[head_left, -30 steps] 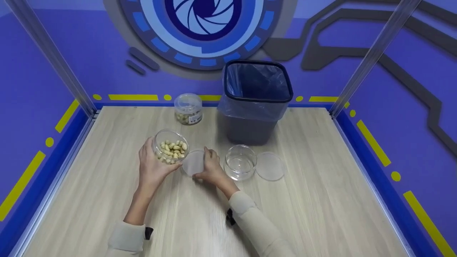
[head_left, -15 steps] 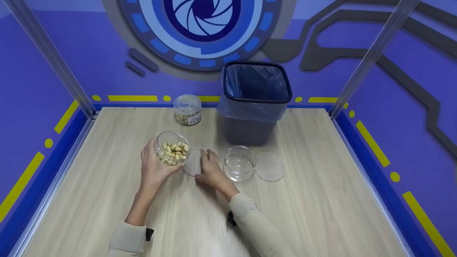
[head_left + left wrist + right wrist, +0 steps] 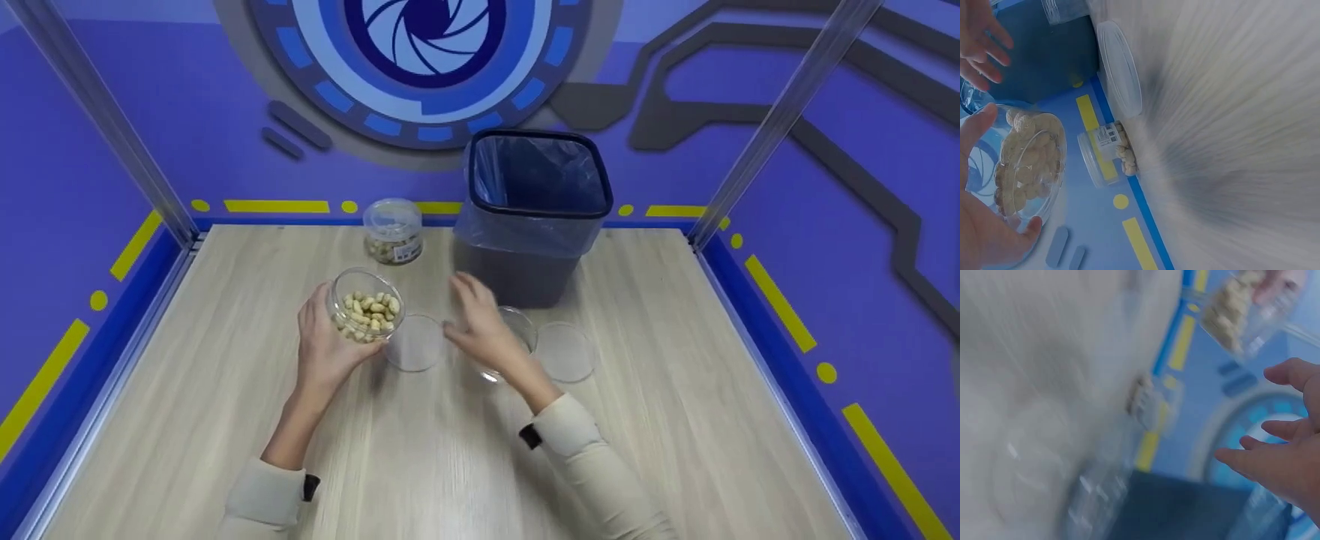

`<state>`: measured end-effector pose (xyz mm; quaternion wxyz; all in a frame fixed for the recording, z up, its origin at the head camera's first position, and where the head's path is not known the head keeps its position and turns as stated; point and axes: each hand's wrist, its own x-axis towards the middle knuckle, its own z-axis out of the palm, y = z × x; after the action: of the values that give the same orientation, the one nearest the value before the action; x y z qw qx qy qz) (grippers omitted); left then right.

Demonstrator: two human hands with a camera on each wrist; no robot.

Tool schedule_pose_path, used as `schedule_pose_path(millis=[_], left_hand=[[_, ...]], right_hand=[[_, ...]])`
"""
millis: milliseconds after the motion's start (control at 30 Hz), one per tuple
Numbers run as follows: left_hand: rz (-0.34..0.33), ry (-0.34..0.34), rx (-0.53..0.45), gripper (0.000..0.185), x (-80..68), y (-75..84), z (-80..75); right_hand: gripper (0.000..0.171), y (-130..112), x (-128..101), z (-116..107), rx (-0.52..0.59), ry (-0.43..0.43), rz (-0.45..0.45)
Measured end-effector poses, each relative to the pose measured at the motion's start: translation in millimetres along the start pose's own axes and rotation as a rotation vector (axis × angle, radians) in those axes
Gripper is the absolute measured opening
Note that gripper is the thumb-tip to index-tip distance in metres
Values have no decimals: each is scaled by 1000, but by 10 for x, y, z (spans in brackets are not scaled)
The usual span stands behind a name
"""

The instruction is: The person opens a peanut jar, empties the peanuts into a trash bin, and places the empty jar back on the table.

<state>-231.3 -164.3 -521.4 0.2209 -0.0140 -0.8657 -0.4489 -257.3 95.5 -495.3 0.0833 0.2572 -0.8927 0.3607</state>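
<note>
My left hand [image 3: 324, 341] grips a clear open jar of peanuts [image 3: 367, 306], tilted toward me above the table; the left wrist view shows the same jar of peanuts [image 3: 1027, 163] against my palm. A clear lid [image 3: 414, 342] lies flat on the wood beside that jar. My right hand [image 3: 480, 324] hovers with fingers spread and empty, over an empty clear jar [image 3: 517, 326] that it partly hides. In the blurred right wrist view my right hand's fingers [image 3: 1275, 455] are straight and hold nothing.
A second clear lid [image 3: 566, 351] lies right of the empty jar. A closed jar with peanuts [image 3: 393, 229] stands at the back edge. A dark bin with a plastic liner [image 3: 532, 214] stands behind the empty jar. Metal frame posts [image 3: 780, 120] flank the wooden table [image 3: 675, 420].
My right hand let go of the lid, which now lies flat, and swung right and up over the empty jar. The left hand with the peanut jar stayed about where it was.
</note>
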Motion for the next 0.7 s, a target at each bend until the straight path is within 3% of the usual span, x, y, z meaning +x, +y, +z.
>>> schedule_pose_path(millis=[133, 367, 433, 567, 700], left_hand=[[11, 0, -3, 123, 39, 52, 8], [62, -20, 6, 124, 109, 159, -3], [81, -28, 12, 124, 136, 192, -5], [110, -38, 8, 124, 208, 278, 14], [157, -61, -11, 125, 308, 437, 87]], right_hand=[[68, 54, -27, -459, 32, 114, 55], [52, 240, -39, -1195, 123, 436, 126], [49, 278, -25, -1391, 128, 494, 175], [47, 346, 50, -1735, 155, 516, 338], [54, 459, 147, -1996, 233, 447, 534]])
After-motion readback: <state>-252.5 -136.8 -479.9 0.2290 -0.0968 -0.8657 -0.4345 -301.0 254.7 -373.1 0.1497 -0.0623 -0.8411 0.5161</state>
